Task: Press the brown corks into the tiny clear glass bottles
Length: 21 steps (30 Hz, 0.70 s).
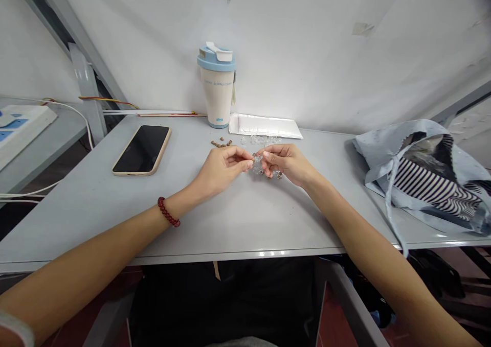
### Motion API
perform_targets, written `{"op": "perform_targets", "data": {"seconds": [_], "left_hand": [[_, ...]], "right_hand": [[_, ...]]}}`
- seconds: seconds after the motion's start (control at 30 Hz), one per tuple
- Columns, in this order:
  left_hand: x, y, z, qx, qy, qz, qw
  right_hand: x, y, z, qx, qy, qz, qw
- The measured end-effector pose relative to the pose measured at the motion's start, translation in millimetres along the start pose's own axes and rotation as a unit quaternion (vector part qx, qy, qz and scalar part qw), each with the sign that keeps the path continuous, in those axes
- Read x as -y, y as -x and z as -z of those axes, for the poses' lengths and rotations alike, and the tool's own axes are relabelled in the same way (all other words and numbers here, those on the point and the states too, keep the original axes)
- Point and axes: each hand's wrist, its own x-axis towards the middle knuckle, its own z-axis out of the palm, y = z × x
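Note:
My left hand [222,168] and my right hand [286,164] meet at the middle of the grey table [245,222]. Their fingertips pinch a short strand of clear faceted beads with a few brown beads [261,165], partly hidden by my fingers. Just beyond my hands lies a small group of loose clear beads [261,140]. Left of those, nearer my left hand, is a short row of small brown beads [221,143]. A dark red bead bracelet [168,211] circles my left wrist.
A cream-and-blue shaker bottle [217,87] and a white packet [264,126] stand by the wall. A phone in a beige case [141,150] lies left. A pale blue bag [422,178] with striped cloth sits right. A power strip [19,132] rests further left.

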Motion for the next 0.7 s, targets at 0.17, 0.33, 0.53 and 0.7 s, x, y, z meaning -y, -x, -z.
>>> {"op": "perform_targets", "data": {"seconds": [0.17, 0.33, 0.53, 0.7], "left_hand": [[0.2, 3.6, -3.7, -0.005, -0.010, -0.019, 1.000], [4.7, 3.3, -3.9, -0.003, -0.025, -0.011, 1.000], [9.7, 2.1, -0.5, -0.007, -0.059, -0.025, 0.998], [8.9, 3.7, 3.3, 0.000, -0.125, -0.049, 0.991]], "right_hand": [[-4.2, -0.7, -0.2, 0.043, 0.021, 0.007, 0.999], [-8.4, -2.0, -4.0, 0.041, 0.009, 0.003, 0.999], [-9.1, 2.0, -10.7, 0.076, -0.024, -0.004, 0.997], [-9.2, 6.1, -11.6, 0.096, -0.020, -0.007, 0.995]]}}
